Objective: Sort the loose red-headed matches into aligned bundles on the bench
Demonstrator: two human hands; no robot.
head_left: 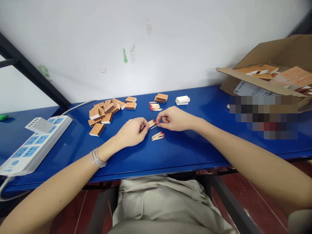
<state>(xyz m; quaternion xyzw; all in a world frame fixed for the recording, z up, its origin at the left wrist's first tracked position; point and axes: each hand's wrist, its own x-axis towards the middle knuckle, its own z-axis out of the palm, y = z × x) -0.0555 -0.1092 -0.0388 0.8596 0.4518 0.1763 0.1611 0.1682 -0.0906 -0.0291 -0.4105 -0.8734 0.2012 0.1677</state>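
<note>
My left hand and my right hand meet over the blue table, with a small bunch of red-tipped wooden matches pinched between their fingertips. A loose matchstick slants out below the bunch. Just in front lies a small pile of red-tipped matches, close to both hands but not touched. Another pile of matches lies farther back, beyond my right fingers. Left of my left hand, orange-brown matchboxes lie heaped. The fingers hide part of the bunch.
The blue table runs left to right against a white wall. White box trays stand at the back. A white-and-blue power strip lies at the left. An open cardboard carton of matchboxes sits at the right.
</note>
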